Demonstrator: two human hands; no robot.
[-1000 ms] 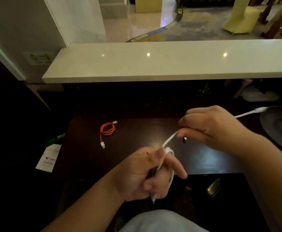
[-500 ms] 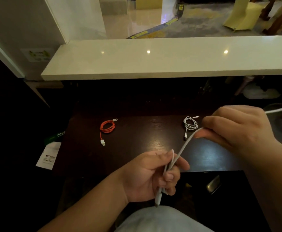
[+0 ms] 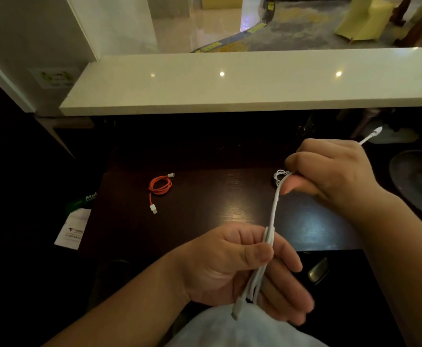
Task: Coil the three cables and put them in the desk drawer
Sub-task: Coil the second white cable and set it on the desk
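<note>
A thick white cable (image 3: 274, 209) runs between my two hands above the near edge of the dark desk (image 3: 230, 196). My left hand (image 3: 240, 269) pinches its folded loops under the thumb, and one plug hangs down below the palm. My right hand (image 3: 330, 171) grips the same cable higher up; its free end sticks out past the knuckles at the right. An orange cable (image 3: 160, 187) lies coiled on the desk at the left. A thin white cable (image 3: 280, 175) lies coiled on the desk, partly hidden behind my right hand.
A pale stone counter (image 3: 230, 83) overhangs the back of the desk. A dark round dish (image 3: 420, 181) sits at the right. A white leaflet (image 3: 73, 229) and a green box (image 3: 82, 200) lie left of the desk. A metal handle (image 3: 318, 270) shows below the desk's front edge.
My right hand drew the cable out to the right, then came back a little and higher. My left hand turned palm up with more loops gathered. The thin white coil came into sight.
</note>
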